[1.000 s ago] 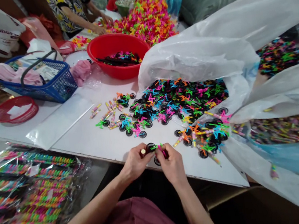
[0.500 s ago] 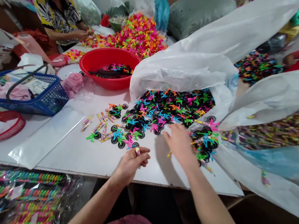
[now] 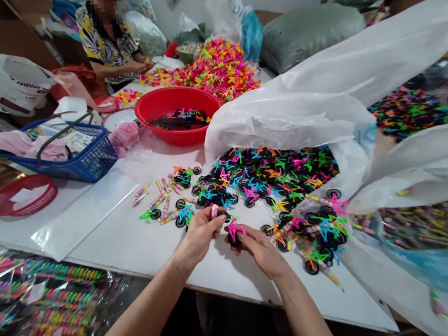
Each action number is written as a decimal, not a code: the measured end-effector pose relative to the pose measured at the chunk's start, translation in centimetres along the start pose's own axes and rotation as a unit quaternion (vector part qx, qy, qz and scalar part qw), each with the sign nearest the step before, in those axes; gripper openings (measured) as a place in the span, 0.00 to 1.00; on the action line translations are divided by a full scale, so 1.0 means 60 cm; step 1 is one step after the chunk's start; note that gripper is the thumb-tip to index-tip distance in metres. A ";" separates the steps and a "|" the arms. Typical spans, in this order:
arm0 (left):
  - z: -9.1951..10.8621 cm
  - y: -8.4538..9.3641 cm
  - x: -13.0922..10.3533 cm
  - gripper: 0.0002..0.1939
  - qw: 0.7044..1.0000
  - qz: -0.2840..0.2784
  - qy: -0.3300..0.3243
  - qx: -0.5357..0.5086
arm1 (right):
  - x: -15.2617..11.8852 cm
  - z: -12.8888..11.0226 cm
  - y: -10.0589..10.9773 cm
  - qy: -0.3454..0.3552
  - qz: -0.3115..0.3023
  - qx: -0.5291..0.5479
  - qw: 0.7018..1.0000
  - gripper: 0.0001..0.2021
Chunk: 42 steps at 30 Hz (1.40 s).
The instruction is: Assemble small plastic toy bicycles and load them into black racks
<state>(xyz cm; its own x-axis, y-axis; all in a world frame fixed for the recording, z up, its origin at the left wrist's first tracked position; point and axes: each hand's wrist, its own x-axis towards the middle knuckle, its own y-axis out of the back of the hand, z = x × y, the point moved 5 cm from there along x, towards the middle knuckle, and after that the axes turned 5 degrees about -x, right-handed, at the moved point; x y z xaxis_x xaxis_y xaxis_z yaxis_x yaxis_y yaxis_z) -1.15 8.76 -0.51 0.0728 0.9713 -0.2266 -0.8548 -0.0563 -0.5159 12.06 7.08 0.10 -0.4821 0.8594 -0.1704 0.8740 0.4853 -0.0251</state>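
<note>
My left hand [image 3: 200, 234] is closed on a small patterned stick [image 3: 214, 211], its pale end showing above the fingers. Close beside it, my right hand [image 3: 260, 249] pinches a pink toy bicycle [image 3: 235, 231] with black wheels. The two hands nearly meet over the white table [image 3: 134, 242]. Behind them a large heap of colourful toy bicycles [image 3: 274, 169] spills from a white plastic bag [image 3: 283, 115]. Several patterned sticks [image 3: 164, 187] lie left of the heap. More bicycles and sticks [image 3: 320, 232] are piled to the right of my right hand.
A red basin [image 3: 181, 135], a blue basket [image 3: 93, 158] and a red tray [image 3: 25, 210] stand toward the back left. Across the table a person [image 3: 110, 45] handles small pieces by a bright pile [image 3: 218, 68]. An open bag of sticks [image 3: 443, 220] lies at right.
My right hand has come back from the heap toward my left hand and now holds a pink bicycle. My left hand has moved slightly up and right. The camera view has shifted.
</note>
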 end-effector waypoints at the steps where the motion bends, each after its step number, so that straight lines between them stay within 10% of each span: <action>1: 0.003 0.002 -0.002 0.17 1.000 0.002 -0.015 0.018 | 0.000 0.005 -0.004 -0.011 0.021 0.040 0.999 0.16; 7: 0.006 0.029 -0.022 0.12 0.974 0.096 -0.106 0.175 | 0.008 0.019 -0.015 -0.013 0.071 -0.011 0.997 0.16; 17: -0.011 0.026 -0.041 0.18 0.992 0.043 -0.034 0.117 | -0.004 -0.021 0.002 0.061 0.154 -0.295 0.941 0.13; 23: -0.003 0.020 -0.055 0.19 0.988 -0.011 -0.034 0.151 | -0.021 -0.052 0.028 0.044 0.209 -0.201 0.956 0.14; 27: -0.004 0.008 -0.058 0.16 0.987 -0.053 -0.027 0.150 | -0.013 -0.032 0.008 -0.006 0.135 -0.092 0.987 0.17; 42: -0.013 0.011 -0.060 0.15 0.980 -0.020 -0.061 0.191 | -0.020 0.003 0.006 -0.028 0.124 0.036 0.991 0.14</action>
<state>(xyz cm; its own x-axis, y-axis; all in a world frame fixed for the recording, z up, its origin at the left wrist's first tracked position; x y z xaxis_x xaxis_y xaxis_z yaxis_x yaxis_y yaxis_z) -1.56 5.04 -0.70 0.0681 0.9926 -0.1008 -0.9840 0.0501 -0.1709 12.94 6.17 0.12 -0.2498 0.9394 -0.2346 0.9682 0.2462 -0.0449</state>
